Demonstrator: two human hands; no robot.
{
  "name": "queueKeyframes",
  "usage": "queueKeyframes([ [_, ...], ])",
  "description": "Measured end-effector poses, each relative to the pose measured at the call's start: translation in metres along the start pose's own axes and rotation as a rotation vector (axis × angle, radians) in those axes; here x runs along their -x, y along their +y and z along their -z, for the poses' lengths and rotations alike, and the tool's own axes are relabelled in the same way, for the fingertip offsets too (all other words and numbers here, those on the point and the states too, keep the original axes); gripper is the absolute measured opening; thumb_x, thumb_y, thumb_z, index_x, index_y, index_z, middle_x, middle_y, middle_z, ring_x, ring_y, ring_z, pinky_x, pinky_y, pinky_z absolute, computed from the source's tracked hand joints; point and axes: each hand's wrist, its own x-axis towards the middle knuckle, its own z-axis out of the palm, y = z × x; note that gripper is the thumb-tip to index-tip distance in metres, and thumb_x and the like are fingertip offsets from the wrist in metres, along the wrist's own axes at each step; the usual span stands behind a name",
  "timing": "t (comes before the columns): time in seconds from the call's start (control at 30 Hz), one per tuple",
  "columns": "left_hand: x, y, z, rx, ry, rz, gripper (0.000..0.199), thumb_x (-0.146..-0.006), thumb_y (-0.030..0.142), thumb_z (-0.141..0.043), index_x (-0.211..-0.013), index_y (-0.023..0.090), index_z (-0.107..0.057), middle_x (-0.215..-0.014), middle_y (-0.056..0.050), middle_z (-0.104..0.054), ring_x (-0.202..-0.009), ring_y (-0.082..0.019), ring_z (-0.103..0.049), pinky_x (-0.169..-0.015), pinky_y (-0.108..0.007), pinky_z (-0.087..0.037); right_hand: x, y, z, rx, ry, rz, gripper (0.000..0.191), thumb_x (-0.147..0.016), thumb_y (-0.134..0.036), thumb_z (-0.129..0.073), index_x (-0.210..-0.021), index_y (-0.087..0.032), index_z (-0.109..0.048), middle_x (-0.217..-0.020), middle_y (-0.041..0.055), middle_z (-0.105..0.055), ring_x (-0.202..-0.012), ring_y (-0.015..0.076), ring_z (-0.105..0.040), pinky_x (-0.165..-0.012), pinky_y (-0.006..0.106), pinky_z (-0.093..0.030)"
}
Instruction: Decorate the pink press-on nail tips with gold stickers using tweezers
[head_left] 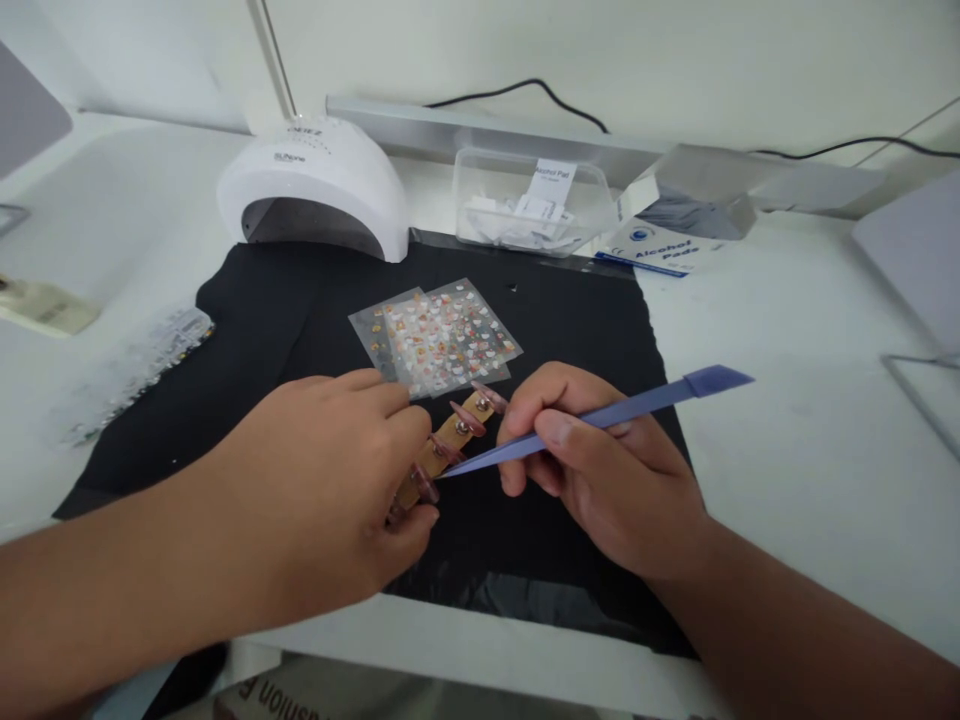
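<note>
My left hand point(322, 480) grips the near end of a tan strip point(450, 440) that carries several pink false nails, each with a small gem. My right hand point(600, 470) pinches blue tweezers point(600, 415) like a pen, their tip touching a nail near the middle of the strip. Both hands are over a black cloth mat point(570, 320). Two clear sticker sheets point(439, 335) with small colourful decals lie on the mat just beyond the strip.
A white nail lamp point(319, 185) stands at the back left of the mat. Behind it sit a clear box of alcohol pads point(529, 205) and an open alcohol pad carton point(675, 225). A clear packet point(142, 365) lies at the left on the white table point(810, 420).
</note>
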Motion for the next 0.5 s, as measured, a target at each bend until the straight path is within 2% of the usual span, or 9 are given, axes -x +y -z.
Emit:
queueKeyframes([
  [0.13,0.0,0.0,0.001,-0.002,-0.02,0.01,0.022,-0.078,0.031,-0.063,-0.063,0.021,-0.051,-0.06,-0.003,-0.054,-0.054,-0.02,-0.048,-0.051,-0.031,-0.025,-0.001,0.0,-0.001,-0.015,-0.004,0.008,0.016,-0.088,-0.021,-0.055,-0.076,-0.02,-0.064,-0.055,-0.0008,-0.059,-0.049,0.0128,-0.052,-0.042,0.027,-0.029],
  [0.37,0.006,-0.009,0.011,0.017,-0.019,-0.014,0.02,-0.081,0.035,-0.064,-0.069,0.022,-0.056,-0.066,-0.003,-0.058,-0.059,-0.022,-0.049,-0.053,-0.033,-0.028,-0.002,0.0,0.0,-0.013,-0.024,0.013,0.017,-0.09,-0.025,-0.058,-0.077,-0.021,-0.066,-0.055,-0.0007,-0.061,-0.048,0.0129,-0.049,-0.045,0.028,-0.032],
  [0.43,0.009,-0.014,0.015,0.067,-0.02,-0.022,0.017,-0.082,0.033,-0.064,-0.07,0.023,-0.057,-0.066,-0.003,-0.058,-0.059,-0.021,-0.048,-0.053,-0.034,-0.026,-0.002,0.0,0.0,-0.018,-0.032,0.011,0.018,-0.091,-0.025,-0.058,-0.076,-0.022,-0.067,-0.055,-0.0007,-0.061,-0.047,0.0127,-0.047,-0.045,0.028,-0.033],
  [0.5,0.012,-0.018,0.02,0.219,0.018,0.024,0.013,-0.08,0.028,-0.067,-0.07,0.024,-0.061,-0.064,-0.002,-0.058,-0.059,-0.021,-0.049,-0.052,-0.034,-0.026,-0.003,0.0,0.001,-0.026,-0.035,0.005,0.018,-0.091,-0.026,-0.059,-0.075,-0.022,-0.067,-0.054,-0.0008,-0.061,-0.047,0.0127,-0.046,-0.047,0.029,-0.035],
])
